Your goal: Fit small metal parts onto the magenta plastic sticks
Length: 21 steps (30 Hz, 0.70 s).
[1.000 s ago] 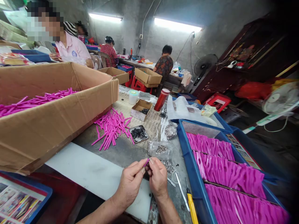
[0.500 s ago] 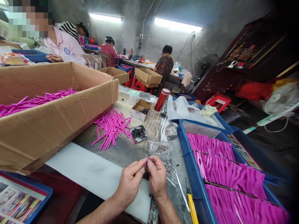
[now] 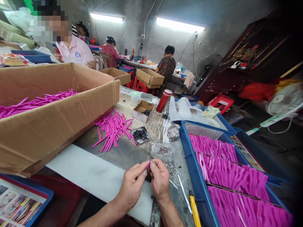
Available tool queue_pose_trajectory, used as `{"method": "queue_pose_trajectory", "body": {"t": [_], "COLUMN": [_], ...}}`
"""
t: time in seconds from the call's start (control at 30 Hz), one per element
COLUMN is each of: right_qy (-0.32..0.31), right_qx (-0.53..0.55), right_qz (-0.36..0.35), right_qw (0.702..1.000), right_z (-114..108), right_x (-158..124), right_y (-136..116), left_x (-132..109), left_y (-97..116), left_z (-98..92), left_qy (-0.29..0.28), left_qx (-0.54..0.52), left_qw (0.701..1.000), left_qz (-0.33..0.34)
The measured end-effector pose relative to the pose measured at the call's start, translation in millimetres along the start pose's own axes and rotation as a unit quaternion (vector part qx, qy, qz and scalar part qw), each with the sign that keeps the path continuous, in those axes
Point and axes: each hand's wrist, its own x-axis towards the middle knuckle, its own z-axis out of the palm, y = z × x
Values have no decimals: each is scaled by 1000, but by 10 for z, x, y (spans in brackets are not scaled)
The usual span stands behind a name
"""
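Above the near edge of the table, my left hand (image 3: pixel 132 184) pinches a small magenta strip (image 3: pixel 148 164) between thumb and fingers. My right hand (image 3: pixel 159 179) is closed at the strip's far end; whatever it pinches there is hidden by the fingertips. Both hands almost touch. A pile of magenta strips (image 3: pixel 115 129) lies ahead to the left, beside a small tray of black parts (image 3: pixel 141 135). Just past my right hand are a clear bag with small metal parts (image 3: pixel 163 150) and a loose heap of metal parts (image 3: pixel 170 168).
A large cardboard box (image 3: pixel 94 101) of strips stands left. At right, a blue tray (image 3: pixel 189 157) holds rows of magenta pieces. A yellow-handled screwdriver (image 3: pixel 194 209) and a white tool (image 3: pixel 184 194) lie near my right wrist. A red bottle (image 3: pixel 164 101) stands farther back. Co-workers sit beyond.
My hands stay in nearly the same place, with the strip still pinched. The co-worker in pink at the far left has shifted to the right.
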Motion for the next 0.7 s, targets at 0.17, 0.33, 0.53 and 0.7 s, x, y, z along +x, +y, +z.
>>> {"method": "queue_pose_trajectory", "body": {"t": [0.17, 0.33, 0.53, 0.7], "right_qy": [-8, -2, 12, -5], "right_qx": [27, 12, -25, -5], "right_qz": [-1, -5, -34, -26], "right_qw": [1000, 1000, 999, 1000], "right_z": [-10, 3, 33, 36], "right_x": [-4, -5, -12, -22], "right_y": [42, 11, -35, -15], "left_x": [4, -6, 2, -10], "left_y": [17, 3, -10, 8], "left_z": [4, 1, 5, 13], "left_qy": [2, 4, 6, 8], "left_qx": [-17, 0, -30, -5], "left_qw": [1000, 1000, 999, 1000], "left_qz": [-8, -1, -15, 7]}}
